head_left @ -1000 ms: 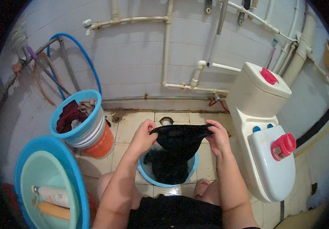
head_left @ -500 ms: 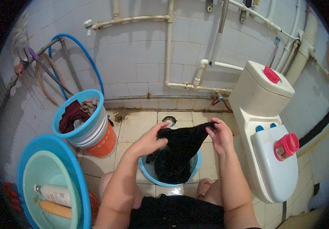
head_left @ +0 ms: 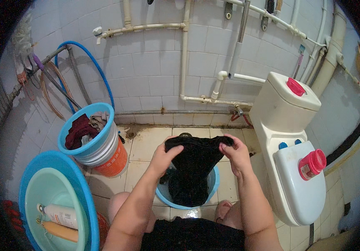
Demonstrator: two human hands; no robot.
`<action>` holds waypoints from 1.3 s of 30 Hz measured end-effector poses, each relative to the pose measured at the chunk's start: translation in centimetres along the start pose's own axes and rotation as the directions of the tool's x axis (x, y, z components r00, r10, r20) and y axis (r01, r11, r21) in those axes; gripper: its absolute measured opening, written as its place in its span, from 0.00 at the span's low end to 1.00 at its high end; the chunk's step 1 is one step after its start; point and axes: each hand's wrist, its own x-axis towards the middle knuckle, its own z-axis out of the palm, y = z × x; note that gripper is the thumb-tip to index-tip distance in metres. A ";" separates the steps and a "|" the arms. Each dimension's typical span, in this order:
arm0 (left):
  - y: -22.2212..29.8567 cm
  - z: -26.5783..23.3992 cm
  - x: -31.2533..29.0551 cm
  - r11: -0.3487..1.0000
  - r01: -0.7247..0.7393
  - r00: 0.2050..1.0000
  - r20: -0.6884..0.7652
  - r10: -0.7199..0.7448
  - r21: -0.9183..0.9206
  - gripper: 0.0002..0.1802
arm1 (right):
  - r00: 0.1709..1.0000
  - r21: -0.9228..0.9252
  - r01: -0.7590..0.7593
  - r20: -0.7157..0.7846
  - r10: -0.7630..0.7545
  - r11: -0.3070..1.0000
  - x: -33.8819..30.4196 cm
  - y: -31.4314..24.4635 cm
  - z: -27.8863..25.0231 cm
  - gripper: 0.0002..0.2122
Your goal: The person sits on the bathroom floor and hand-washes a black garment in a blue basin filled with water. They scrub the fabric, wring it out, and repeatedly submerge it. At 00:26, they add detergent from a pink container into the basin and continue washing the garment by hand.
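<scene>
A wet-looking black garment [head_left: 192, 159] hangs stretched between my two hands, its lower part lying in a light blue basin [head_left: 216, 184] on the floor. My left hand [head_left: 163, 157] grips its upper left corner, thumb in front. At the upper right corner, my right hand [head_left: 235, 153] pinches the edge between thumb and fingers. The cloth's exact kind cannot be made out. It hides most of the basin's inside.
Left stands a white-and-orange bucket [head_left: 115, 159] under a blue basin [head_left: 109, 109] of dark clothes. Nearer, a green basin [head_left: 33, 180] holding bottles sits inside a larger blue one [head_left: 23, 175]. A toilet [head_left: 267, 125] with a red jar [head_left: 309, 167] on its lid is at right.
The garment's top edge is now pulled wider and more level. My left hand has moved left and my right hand slightly down. The view has tilted a little.
</scene>
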 end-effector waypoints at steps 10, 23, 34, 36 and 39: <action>-2.0 1.1 0.5 0.651 0.361 0.931 0.221 -0.289 -0.668 0.26 | 0.951 -0.614 0.262 0.033 -0.307 0.745 -3.3 2.9 5.6 0.12; -5.0 5.3 -1.0 0.597 0.295 0.899 0.006 -0.437 -0.746 0.17 | 0.894 -0.730 0.392 0.159 -0.420 0.560 -2.7 4.6 9.2 0.12; -5.0 6.6 -1.8 0.716 0.268 0.944 0.027 -0.328 -0.645 0.17 | 0.800 -0.595 0.515 0.075 -0.596 0.617 -0.8 4.9 7.7 0.16; -4.2 6.0 -1.6 0.705 0.264 0.941 0.015 -0.339 -0.658 0.20 | 0.879 -0.409 0.468 0.125 -0.460 0.784 -2.2 5.7 8.6 0.18; -5.8 3.5 0.2 0.734 0.155 0.982 0.020 -0.189 -0.661 0.27 | 0.526 -0.194 0.849 0.221 -0.821 0.491 -4.2 9.5 12.0 0.25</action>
